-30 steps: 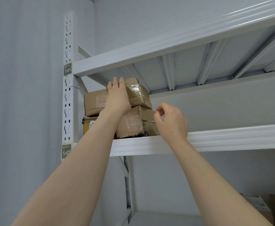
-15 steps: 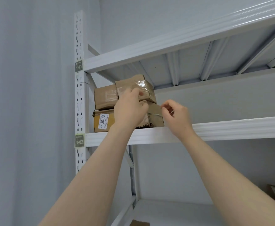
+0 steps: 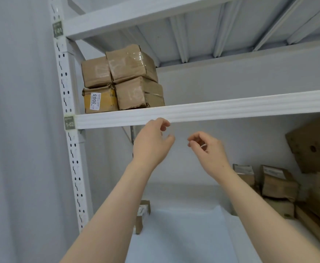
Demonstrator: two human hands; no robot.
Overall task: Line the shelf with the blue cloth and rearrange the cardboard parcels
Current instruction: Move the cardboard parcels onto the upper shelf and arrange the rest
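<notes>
Several cardboard parcels [image 3: 128,80] are stacked two high at the left end of the upper shelf [image 3: 231,108]; one carries a label reading 3003 [image 3: 95,101]. A pale blue cloth [image 3: 185,236] lies on the lower shelf. My left hand [image 3: 151,143] and my right hand [image 3: 210,149] hang in the air just below the upper shelf's front edge, fingers loosely curled, holding nothing.
More cardboard parcels [image 3: 277,185] stand at the right on the lower shelf, with a large box [image 3: 315,145] above them. A small parcel [image 3: 142,215] stands at the cloth's left edge. The white perforated upright [image 3: 68,111] carries tags 1-01 and 1-02.
Both hands have let go of the stacked parcels and dropped below the upper shelf's edge. The camera has tilted down, bringing the lower shelf and blue cloth into view.
</notes>
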